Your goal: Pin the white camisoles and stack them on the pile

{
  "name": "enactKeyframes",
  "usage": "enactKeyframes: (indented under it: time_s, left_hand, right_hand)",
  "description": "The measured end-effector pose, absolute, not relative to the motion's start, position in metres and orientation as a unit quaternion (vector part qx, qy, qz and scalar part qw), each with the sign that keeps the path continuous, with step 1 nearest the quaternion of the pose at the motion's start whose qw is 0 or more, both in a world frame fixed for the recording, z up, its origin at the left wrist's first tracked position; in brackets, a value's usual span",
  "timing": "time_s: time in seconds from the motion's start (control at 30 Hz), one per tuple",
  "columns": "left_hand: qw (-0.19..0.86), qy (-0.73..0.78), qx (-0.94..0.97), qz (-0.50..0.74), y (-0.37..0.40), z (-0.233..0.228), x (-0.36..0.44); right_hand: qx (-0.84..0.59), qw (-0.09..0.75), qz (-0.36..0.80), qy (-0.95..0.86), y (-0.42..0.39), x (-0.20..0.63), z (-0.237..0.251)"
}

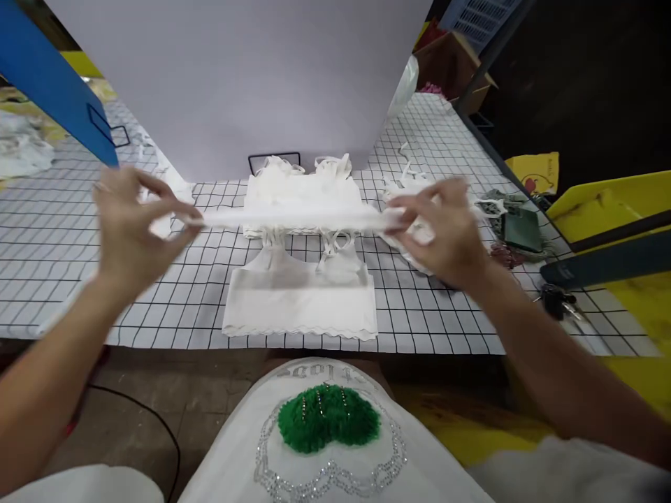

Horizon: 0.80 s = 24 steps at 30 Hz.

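White fabric fills the middle of a grid-printed table (pixel 78 279), where a person stretches a folded white garment (pixel 293 219) taut between two bare hands, just above the surface. The left hand (pixel 131 230) pinches one end, fingers closed around the cloth; the right hand (pixel 445 227) grips the other end the same way, with extra fabric bunched under its palm. Both hands are blurred by motion.

Below the stretched piece, a white crop top (pixel 298 297) lies flat near the table's front edge, its straps pointing away from the person. Behind it sits a small stack of similar white tops (pixel 301 181), against a large white backdrop sheet (pixel 235 77).

On the right, a yellow bin (pixel 602 209) stands beside the table; what it holds cannot be made out. A brown cardboard box (pixel 451 66) sits at the far corner, with something pink showing beside it. A dark green wallet (pixel 521 229) and a bunch of keys (pixel 558 302) lie near the right hand. A blue board (pixel 52 84) leans at far left.
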<state>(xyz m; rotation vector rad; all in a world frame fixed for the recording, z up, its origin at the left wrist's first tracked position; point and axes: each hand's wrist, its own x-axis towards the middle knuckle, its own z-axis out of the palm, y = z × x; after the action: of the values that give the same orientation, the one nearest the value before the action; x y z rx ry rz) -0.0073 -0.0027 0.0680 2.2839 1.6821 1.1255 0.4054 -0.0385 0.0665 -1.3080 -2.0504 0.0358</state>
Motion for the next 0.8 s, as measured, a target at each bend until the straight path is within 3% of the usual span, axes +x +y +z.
enactKeyframes:
  time_s: [0.1,0.2,0.33,0.43,0.63,0.8]
  left_hand:
    - [0.137,0.497,0.797,0.315,-0.036,0.004,0.004]
    - [0.165,0.501,0.798,0.292,-0.053,-0.029,0.005]
    - [0.081,0.489,0.818,0.292,-0.074,-0.039,-0.004]
    - [0.043,0.441,0.848,0.291,-0.089,-0.049,-0.010]
    - [0.058,0.413,0.860,0.293,-0.100,-0.069,-0.017]
    - [0.119,0.415,0.867,0.250,-0.107,-0.064,-0.027]
  right_hand:
    - [-0.498,0.270,0.056,-0.822,-0.056,0.402,0.000]
    - [-0.497,0.279,0.030,-0.821,-0.069,0.402,-0.028]
    - [-0.454,0.339,0.032,-0.823,-0.095,0.401,-0.035]
    - [-0.448,0.326,0.024,-0.832,-0.115,0.397,-0.048]
    - [-0.449,0.296,0.017,-0.843,-0.137,0.394,-0.065]
    - [-0.455,0.207,0.053,-0.864,-0.157,0.399,-0.055]
